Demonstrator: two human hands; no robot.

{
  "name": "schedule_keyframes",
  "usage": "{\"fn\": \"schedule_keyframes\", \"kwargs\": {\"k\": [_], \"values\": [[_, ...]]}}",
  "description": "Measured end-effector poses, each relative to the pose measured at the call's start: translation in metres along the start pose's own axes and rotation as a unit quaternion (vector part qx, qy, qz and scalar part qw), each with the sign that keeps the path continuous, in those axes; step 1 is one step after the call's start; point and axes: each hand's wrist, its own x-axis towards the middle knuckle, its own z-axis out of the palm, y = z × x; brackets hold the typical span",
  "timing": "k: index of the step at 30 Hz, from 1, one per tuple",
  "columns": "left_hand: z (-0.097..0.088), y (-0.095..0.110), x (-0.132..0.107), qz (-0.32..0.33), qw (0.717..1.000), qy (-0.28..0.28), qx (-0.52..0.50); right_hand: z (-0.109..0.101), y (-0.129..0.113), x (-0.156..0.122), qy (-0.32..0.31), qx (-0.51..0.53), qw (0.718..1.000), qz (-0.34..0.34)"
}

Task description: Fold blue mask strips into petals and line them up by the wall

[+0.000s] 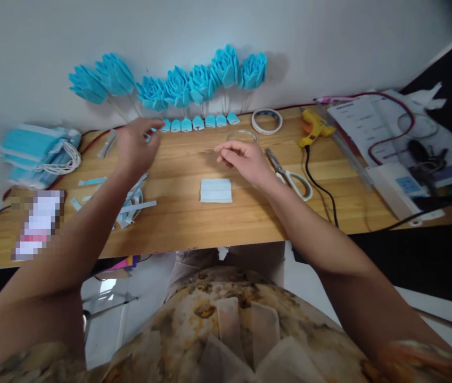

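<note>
My left hand (140, 146) reaches over the left end of a row of small folded light-blue pieces (186, 124). Its thumb and fingers are curved and apart, with a bit of blue showing between them. My right hand (244, 159) hovers over the middle right of the table, fingers loosely curled together and nothing visible in them. Below and left of it lies a flat pale-blue pleated rectangle (216, 190). White-handled scissors (289, 174) lie beside my right wrist, their blades pointing away from me. Cut pale-blue strips (138, 206) lie piled by my left forearm.
Several blue flowers (178, 86) on stems lean along the wall. A tape roll (266, 122), a yellow glue gun (315, 127) with a black cord and a white power strip (399, 191) are on the right. Blue face masks (34, 151) and a blurred phone (40, 223) lie left.
</note>
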Motion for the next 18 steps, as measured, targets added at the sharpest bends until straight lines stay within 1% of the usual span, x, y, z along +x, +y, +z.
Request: {"fn": "schedule_keyframes", "kwargs": {"k": [2, 3, 4, 5, 6, 8, 10, 11, 13, 15, 18], "values": [[0.007, 0.032, -0.017, 0.033, 0.995, -0.084, -0.033, -0.006, -0.003, 0.001, -0.018, -0.086, 0.996, -0.008], [0.011, 0.043, -0.024, 0.054, 0.989, -0.131, -0.047, -0.009, -0.005, 0.000, -0.033, -0.141, 0.989, -0.012], [0.015, 0.052, -0.030, 0.076, 0.982, -0.164, -0.056, -0.011, -0.007, 0.000, -0.052, -0.198, 0.979, -0.016], [0.020, 0.057, -0.035, 0.096, 0.977, -0.181, -0.060, -0.013, -0.010, -0.001, -0.077, -0.252, 0.964, -0.018], [0.025, 0.060, -0.038, 0.111, 0.973, -0.192, -0.064, -0.015, -0.012, -0.003, -0.104, -0.302, 0.948, -0.018], [0.037, 0.058, -0.040, 0.123, 0.971, -0.190, -0.077, -0.015, -0.015, -0.006, -0.151, -0.379, 0.913, -0.018], [0.051, 0.052, -0.038, 0.109, 0.972, -0.179, -0.110, -0.013, -0.016, -0.009, -0.178, -0.423, 0.888, -0.017], [0.057, 0.050, -0.037, 0.097, 0.971, -0.174, -0.136, -0.011, -0.015, -0.010, -0.187, -0.430, 0.883, -0.018], [0.069, 0.046, -0.035, 0.074, 0.962, -0.173, -0.199, -0.007, -0.014, -0.012, -0.196, -0.425, 0.883, -0.031], [0.076, 0.046, -0.035, 0.058, 0.943, -0.184, -0.271, -0.003, -0.013, -0.013, -0.184, -0.403, 0.896, -0.045], [0.077, 0.045, -0.037, 0.025, 0.914, -0.189, -0.357, 0.001, -0.013, -0.013, -0.120, -0.342, 0.931, -0.052]]}}
